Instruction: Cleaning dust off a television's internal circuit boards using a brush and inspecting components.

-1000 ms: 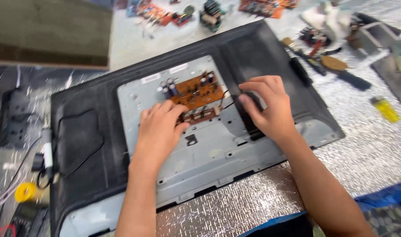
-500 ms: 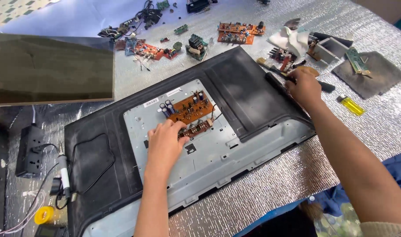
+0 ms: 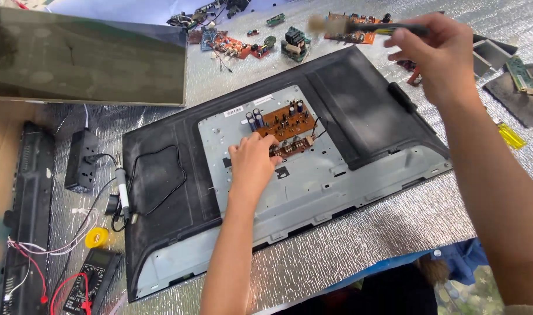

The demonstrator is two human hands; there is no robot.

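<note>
Right hand (image 3: 444,55): closed on black-handled brush (image 3: 365,26), raised up-right of brown circuit board (image 3: 284,119). Left hand (image 3: 252,163): fingers curled, empty, touching board's lower edge.

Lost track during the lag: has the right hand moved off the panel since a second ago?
Yes. The right hand has left the metal plate, gone up past the panel's far right edge, and now holds a brush raised above it.

Television back shell (image 3: 360,99): matt black plastic
Mounting plate (image 3: 313,186): dull grey metal
Tabletop (image 3: 395,233): crinkled silver foil
</note>
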